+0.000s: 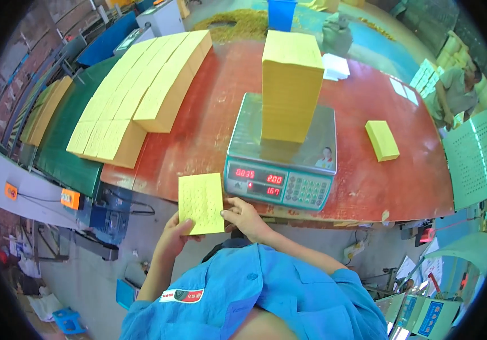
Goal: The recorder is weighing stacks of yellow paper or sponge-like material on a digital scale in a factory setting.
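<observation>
Just in front of the table's near edge I hold up a pad of yellow perforated paper (201,198). My left hand (175,233) grips it at the lower left corner, the thumb on its face. At its right edge, my right hand (246,218) has curled fingers, with the thumb at the side and some fingertips hidden behind the paper. Beyond the pad stands a digital scale (306,190) with a lit red display and a keypad. On its metal pan rests a tall block of stacked yellow paper (290,96).
Rows of yellow paper blocks (136,79) cover the left of the red table (215,113). A smaller yellow stack (382,140) lies right of the scale, white sheets (335,67) behind it. A co-worker (456,93) is at far right, near a green perforated panel (473,158).
</observation>
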Motion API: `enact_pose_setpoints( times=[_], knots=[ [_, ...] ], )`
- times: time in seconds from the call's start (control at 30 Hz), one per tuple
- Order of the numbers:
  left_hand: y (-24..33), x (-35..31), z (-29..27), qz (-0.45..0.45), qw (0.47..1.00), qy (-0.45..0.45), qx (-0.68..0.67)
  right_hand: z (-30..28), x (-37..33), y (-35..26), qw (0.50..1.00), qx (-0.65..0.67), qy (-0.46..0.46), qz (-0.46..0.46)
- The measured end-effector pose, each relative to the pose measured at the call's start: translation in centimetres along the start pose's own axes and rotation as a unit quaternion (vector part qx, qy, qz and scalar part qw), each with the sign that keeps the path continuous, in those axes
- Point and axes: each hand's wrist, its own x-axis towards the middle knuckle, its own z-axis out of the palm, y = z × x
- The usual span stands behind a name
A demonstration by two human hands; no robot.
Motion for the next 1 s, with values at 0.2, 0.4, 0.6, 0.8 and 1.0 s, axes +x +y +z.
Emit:
enact_pose_setpoints(
  times=[0.2, 0.4, 0.6, 0.8, 1.0],
  knots=[
    [13.8, 4.4, 7.5, 0.161, 0.987, -0.006, -0.014, -0.3, -1.1, -16.3, 0.964, -0.082, 0.044, -0.249],
    [28.8, 17.1, 16.4, 0.224, 0.950, -0.147, 0.160, -5.7, -0.9, -34.2, 0.907, -0.185, 0.161, -0.341],
    [30.5, 24.2, 21.7, 0.137, 0.943, -0.131, 0.275, -12.7, 1.5, -37.9, 0.914, -0.219, 0.246, -0.237],
    [28.9, 25.5, 21.4, 0.116, 0.940, -0.079, 0.311, -13.8, 2.4, -36.7, 0.919, -0.213, 0.255, -0.214],
    [28.3, 25.4, 21.5, 0.133, 0.931, -0.108, 0.321, -14.4, 2.7, -36.3, 0.916, -0.205, 0.261, -0.226]
  ],
)
